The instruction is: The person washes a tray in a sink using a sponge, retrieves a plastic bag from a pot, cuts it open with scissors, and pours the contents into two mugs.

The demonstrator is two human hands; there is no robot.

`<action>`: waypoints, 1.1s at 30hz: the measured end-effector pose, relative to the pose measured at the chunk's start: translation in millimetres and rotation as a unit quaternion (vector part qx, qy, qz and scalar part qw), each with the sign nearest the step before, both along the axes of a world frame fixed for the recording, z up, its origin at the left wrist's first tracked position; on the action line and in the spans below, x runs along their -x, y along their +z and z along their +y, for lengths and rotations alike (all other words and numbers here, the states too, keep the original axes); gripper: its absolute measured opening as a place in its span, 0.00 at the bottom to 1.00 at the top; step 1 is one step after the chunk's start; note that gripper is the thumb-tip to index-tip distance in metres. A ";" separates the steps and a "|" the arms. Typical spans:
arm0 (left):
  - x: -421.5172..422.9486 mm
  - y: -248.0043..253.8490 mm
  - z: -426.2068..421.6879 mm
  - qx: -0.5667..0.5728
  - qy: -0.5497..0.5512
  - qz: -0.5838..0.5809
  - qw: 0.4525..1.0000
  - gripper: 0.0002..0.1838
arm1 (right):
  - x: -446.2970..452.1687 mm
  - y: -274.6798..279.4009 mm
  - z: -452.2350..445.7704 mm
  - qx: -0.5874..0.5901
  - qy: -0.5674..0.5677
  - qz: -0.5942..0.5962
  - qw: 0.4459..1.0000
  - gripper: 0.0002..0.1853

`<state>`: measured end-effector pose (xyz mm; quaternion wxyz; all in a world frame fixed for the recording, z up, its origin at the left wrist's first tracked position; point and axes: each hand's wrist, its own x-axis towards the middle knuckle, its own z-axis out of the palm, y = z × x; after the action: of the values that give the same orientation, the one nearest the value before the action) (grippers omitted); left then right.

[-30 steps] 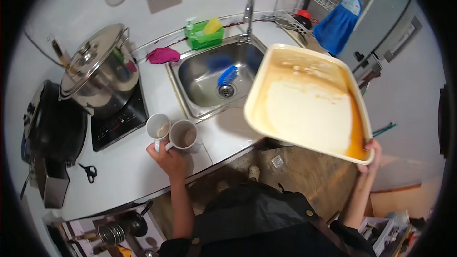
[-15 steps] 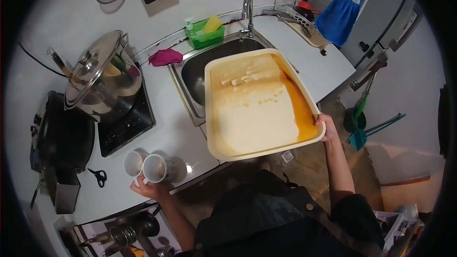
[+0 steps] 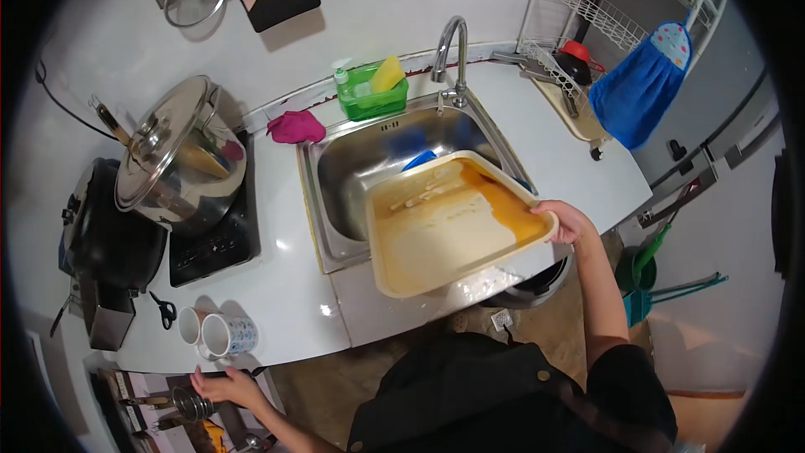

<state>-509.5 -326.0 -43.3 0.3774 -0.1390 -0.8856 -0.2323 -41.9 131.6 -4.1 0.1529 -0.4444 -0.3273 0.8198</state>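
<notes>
My right hand (image 3: pixel 567 223) grips the right rim of a cream plastic tray (image 3: pixel 436 256), which is over the front part of the sink and the counter edge. Orange-brown liquid lies along the tray's far right side, with smears on its far wall. Two mugs stand at the counter's front edge: a patterned mug (image 3: pixel 238 335) and a white mug (image 3: pixel 189 325) partly behind it. Just below them, apart from the handles, my left hand (image 3: pixel 225 386) is open and holds nothing.
The steel sink (image 3: pixel 335 193) has a faucet (image 3: pixel 457 59) and something blue inside. A green caddy (image 3: pixel 373 104) and magenta cloth (image 3: pixel 295 127) sit behind it. Left are a large pot (image 3: pixel 180 164) on a cooktop (image 3: pixel 214 243) and scissors (image 3: pixel 165 312). A blue towel (image 3: pixel 641 92) hangs right.
My left hand has let go of the mug and drawn back from it. The tray has come down, tilted and shifted toward the sink front, with my right hand still on its rim. The view has shifted.
</notes>
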 end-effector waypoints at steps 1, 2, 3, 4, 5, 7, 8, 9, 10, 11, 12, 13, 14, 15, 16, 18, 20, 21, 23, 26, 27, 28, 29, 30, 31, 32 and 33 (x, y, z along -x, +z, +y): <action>-13.7 6.7 9.1 -0.001 0.051 0.002 0.999 0.32 | -0.6 0.7 12.3 -0.020 0.010 -0.031 0.999 0.18; -22.9 8.2 22.5 -0.040 0.040 0.010 0.998 0.30 | -2.4 -1.9 23.4 -0.079 0.048 -0.080 0.992 0.16; -30.8 11.5 39.4 -0.078 0.028 0.020 0.996 0.29 | -4.4 -7.7 34.3 -0.107 0.038 -0.094 0.989 0.17; -47.0 23.7 69.9 -0.116 -0.049 -0.020 0.992 0.28 | -6.1 -15.6 43.0 -0.133 0.029 -0.107 0.985 0.18; -61.8 38.3 106.9 -0.153 -0.125 -0.061 0.978 0.27 | -8.0 -21.4 48.5 -0.157 0.019 -0.121 0.980 0.19; -65.7 40.9 171.6 -0.120 -0.311 -0.117 0.935 0.21 | -10.2 -18.2 48.6 -0.159 -0.066 -0.106 0.979 0.21; -84.3 54.8 217.7 -0.169 -0.394 -0.230 0.874 0.19 | -10.1 -14.1 47.0 -0.164 -0.109 -0.100 0.975 0.23; -95.7 61.9 258.1 -0.121 -0.452 -0.283 0.837 0.21 | -9.9 -13.0 40.3 -0.186 -0.144 -0.097 0.967 0.25; -107.5 71.1 298.8 -0.093 -0.533 -0.349 0.765 0.23 | -9.1 -14.4 26.0 -0.209 -0.179 -0.093 0.957 0.27; -104.9 49.8 340.9 -0.065 -0.580 -0.355 0.730 0.26 | -5.2 -16.3 10.1 -0.230 -0.216 -0.088 0.945 0.29; -110.4 44.6 379.7 -0.017 -0.600 -0.372 0.708 0.27 | 10.4 -17.4 -7.3 -0.212 -0.291 -0.040 0.932 0.29; -107.0 21.4 422.1 0.029 -0.632 -0.348 0.692 0.28 | 23.7 -19.2 -23.7 -0.190 -0.366 0.010 0.911 0.29; -104.9 -8.7 468.4 0.008 -0.645 -0.404 0.649 0.29 | 24.0 -27.1 -34.4 -0.182 -0.357 0.073 0.913 0.29; -102.3 -37.9 511.0 -0.013 -0.656 -0.457 0.601 0.30 | 25.5 -34.0 -42.2 -0.175 -0.349 0.136 0.911 0.28; -98.8 -63.7 548.4 0.001 -0.643 -0.468 0.606 0.30 | 35.3 -28.4 -49.2 -0.157 -0.384 0.168 0.894 0.27; -104.5 -94.9 609.7 0.024 -0.619 -0.490 0.613 0.32 | 45.9 -23.6 -64.5 -0.139 -0.384 0.172 0.896 0.29; -119.5 -86.0 638.8 0.034 -0.581 -0.556 0.593 0.27 | 59.0 -17.8 -77.2 -0.134 -0.361 0.132 0.913 0.32; -125.4 -74.4 645.6 0.053 -0.589 -0.572 0.568 0.27 | 63.6 -17.4 -84.3 -0.132 -0.336 0.092 0.928 0.34; -127.9 -51.5 648.2 0.093 -0.596 -0.605 0.520 0.27 | 77.5 -18.2 -88.7 -0.132 -0.329 0.081 0.932 0.38; -103.6 -75.5 650.4 -0.004 -0.603 -0.744 0.289 0.18 | 86.1 -23.3 -90.1 -0.121 -0.336 0.134 0.924 0.43; -124.7 -17.9 614.3 -0.073 -0.509 -0.829 0.220 0.16 | 85.0 -20.1 -87.6 -0.109 -0.336 0.148 0.924 0.43; -131.6 4.2 598.8 0.030 -0.525 -0.820 0.225 0.14 | 85.6 -14.0 -85.4 -0.094 -0.335 0.164 0.923 0.43; -135.3 17.7 585.7 0.131 -0.533 -0.804 0.227 0.13 | 85.9 -11.1 -83.7 -0.078 -0.332 0.179 0.923 0.43; -134.7 20.4 576.8 0.230 -0.535 -0.782 0.224 0.12 | 86.0 -12.1 -81.7 -0.082 -0.322 0.180 0.926 0.44; -131.4 18.0 572.4 0.297 -0.653 -0.649 0.252 0.11 | 88.0 -12.0 -80.2 -0.086 -0.315 0.183 0.927 0.44; -128.1 17.7 569.8 0.354 -0.747 -0.493 0.271 0.11 | 89.9 -9.8 -78.4 -0.090 -0.306 0.186 0.929 0.45; -125.1 17.8 569.0 0.398 -0.813 -0.319 0.281 0.11 | 92.0 -6.2 -76.4 -0.094 -0.297 0.189 0.931 0.45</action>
<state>-384.5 243.1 -25.6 -0.4209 -0.8349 -0.3489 -0.0636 -133.9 55.3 -10.3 0.4894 -0.3418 -0.2213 0.7711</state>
